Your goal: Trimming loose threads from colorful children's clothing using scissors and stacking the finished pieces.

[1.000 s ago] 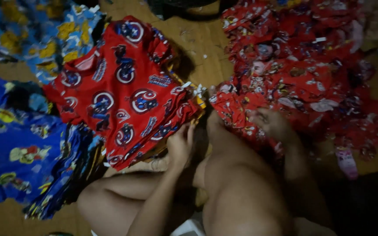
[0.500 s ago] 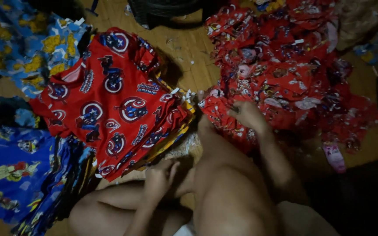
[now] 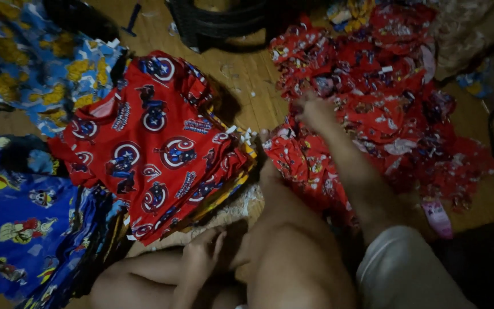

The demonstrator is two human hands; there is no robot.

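Scene: A person sits on a wooden plank floor among heaps of printed children's garments, seen from above in dim light.

Right hand: The right hand reaches out onto the loose heap of red printed cotton garments and appears to be closing on a fold of cloth, though blur hides the fingers and the grip cannot be told for certain.

Left hand: The left hand rests low beside the bent knee, fingers loosely curled and holding nothing, just below the near edge of the neat stack of red shirts with round shield prints.

Position: The red heap lies under and beyond the right hand; the folded stack sits well to its left, across a strip of bare floor.

Handling: Taking one garment cleanly would call for pinching a single layer at an edge and lifting it free of its neighbours, since the pieces lie tangled.

Surroundings: Blue cartoon-print garments pile at the far left; a black ribbed plastic basket stands at the top.
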